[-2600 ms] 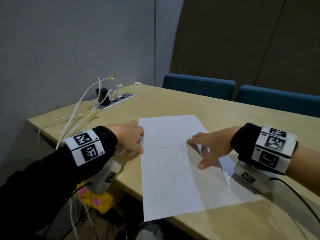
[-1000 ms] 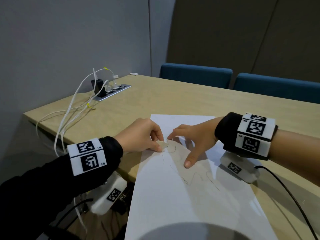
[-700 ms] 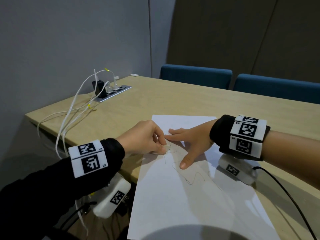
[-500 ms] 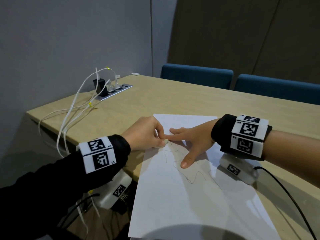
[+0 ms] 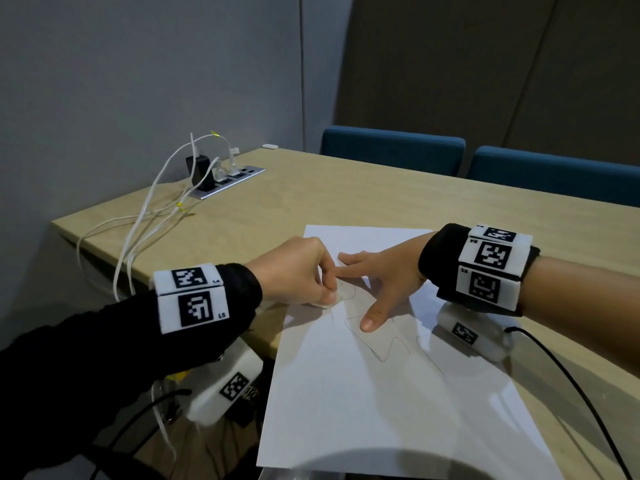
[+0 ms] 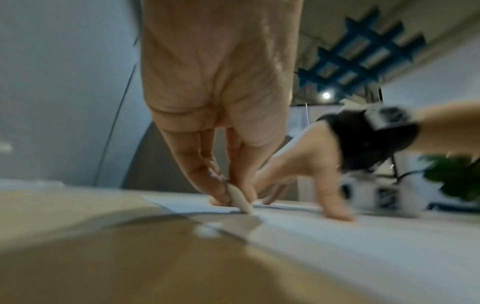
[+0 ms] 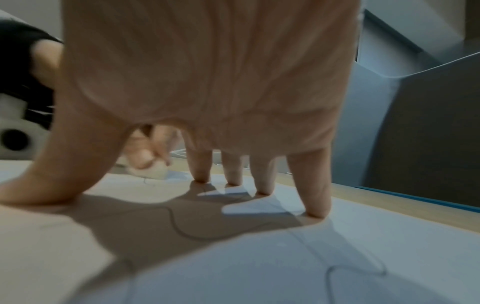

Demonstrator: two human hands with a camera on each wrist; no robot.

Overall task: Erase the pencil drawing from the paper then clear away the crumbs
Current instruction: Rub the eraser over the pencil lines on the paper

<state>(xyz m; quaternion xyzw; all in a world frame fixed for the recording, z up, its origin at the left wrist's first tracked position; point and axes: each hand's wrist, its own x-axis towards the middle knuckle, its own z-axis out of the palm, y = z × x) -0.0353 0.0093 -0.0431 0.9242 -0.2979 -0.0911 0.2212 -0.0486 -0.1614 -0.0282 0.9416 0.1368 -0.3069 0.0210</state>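
Note:
A white sheet of paper (image 5: 374, 403) lies on the wooden table (image 5: 346, 192), its near end hanging over the edge. A thin pencil line (image 5: 384, 355) wanders across it (image 7: 182, 228). My left hand (image 5: 294, 271) pinches a small white eraser (image 5: 329, 301) between thumb and fingers and presses it on the paper near its left edge, at the line's upper end (image 6: 240, 200). My right hand (image 5: 381, 275) lies spread on the sheet just right of the eraser, fingertips (image 7: 201, 178) and thumb pressing the paper flat.
A power strip (image 5: 228, 181) with a black plug and several white cables (image 5: 145, 220) sits at the table's far left. Two blue chair backs (image 5: 391, 150) stand behind the table. The table's left corner edge (image 5: 114, 258) runs close to my left wrist.
The paper has swung round and slid toward me. My left hand came onto its left edge with the eraser and is rubbing back and forth over the line; my right hand moved left beside it.

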